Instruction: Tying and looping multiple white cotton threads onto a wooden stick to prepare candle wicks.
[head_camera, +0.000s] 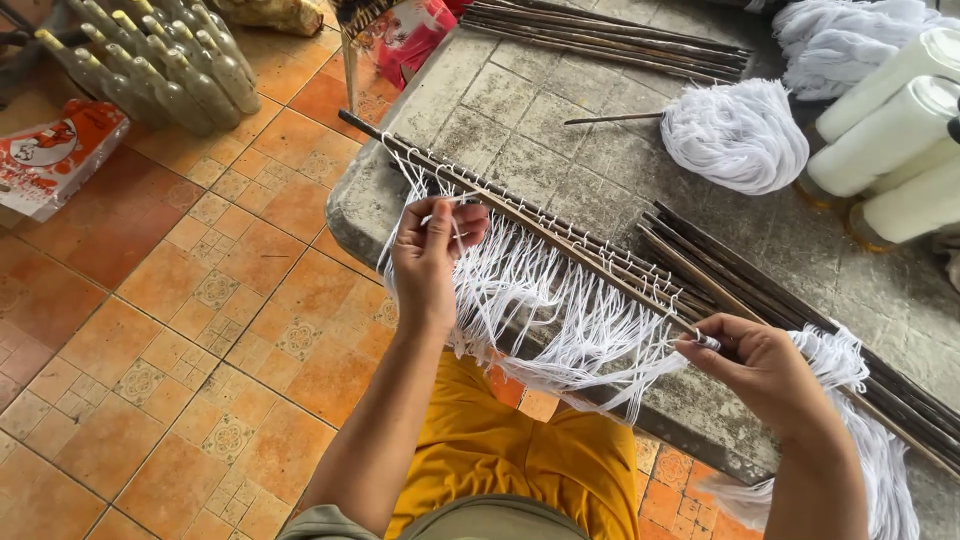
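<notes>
Long dark sticks (560, 232) lie slantwise on a grey stone table (520, 110), and white thread loops (545, 300) hang from them over the table's edge. My left hand (430, 255) is raised in front of the loops near the sticks' left end, pinching thin white threads between thumb and fingers. My right hand (765, 365) is at the right, fingers closed on a small bunch of the white thread beside the sticks. Another mass of white thread (870, 430) trails off the table past my right wrist.
A white yarn bundle (735, 135) with a thin stick lies mid-table. White cones of thread (890, 130) stand at the right edge. More dark sticks (610, 35) lie at the far side. Empty spools (160, 65) and a red-and-white bag (50, 155) rest on the orange tiled floor.
</notes>
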